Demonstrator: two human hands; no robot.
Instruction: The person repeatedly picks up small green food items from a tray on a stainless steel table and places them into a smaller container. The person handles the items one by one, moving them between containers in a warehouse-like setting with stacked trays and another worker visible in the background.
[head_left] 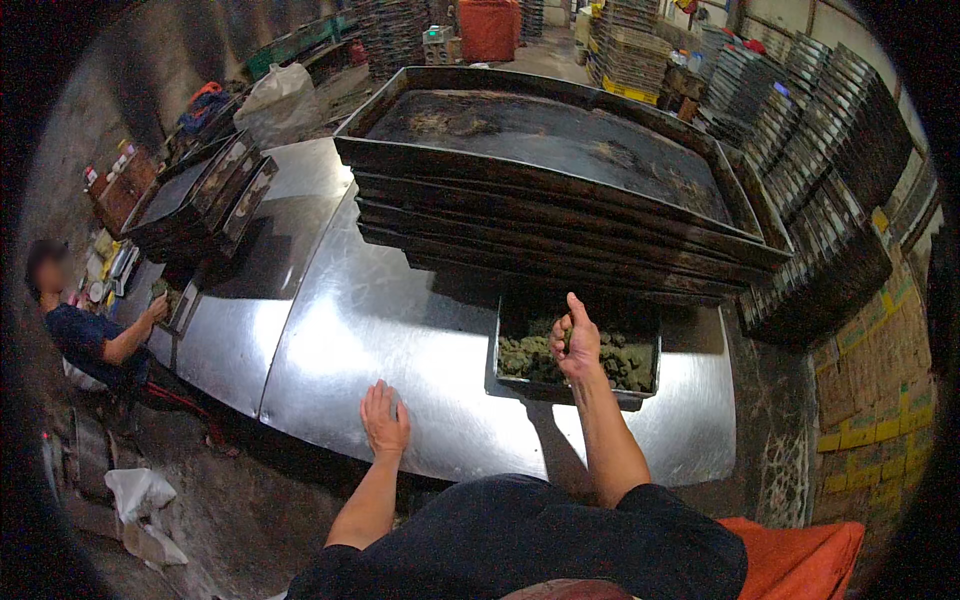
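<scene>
A: From the head view, where is the work?

B: At the dark rectangular metal pan [525, 385] on the shiny silver sheet-metal table [330, 350]. Rough, green-brown, crumbly clumps [525, 357] lie inside the pan, and a tall stack of broad black metal trays [560, 140] rises just beyond it.

A: And the hands?

B: The bare right hand [577, 340] is over the pan, thumb up, fingers curled toward the palm. Whether they pinch a clump or merely have clumps showing behind them, I can't tell. The bare left hand [383, 418] is left of the pan and nearer the body, its fingers stretched out and fairly close together, pinching nothing I can see. I can't tell whether it touches the table.

A: How would you work a handful well?

B: I'd keep the right hand low over the pan, so loose crumbs drop back in. The clumps look likely to break, so a cupped, even grip should beat a hard squeeze.

A: Anything to watch?

B: The trays close beyond the pan. I'd lift toward the body to spare the knuckles, and steady the pan's near rim with the left hand if it slides.
</scene>
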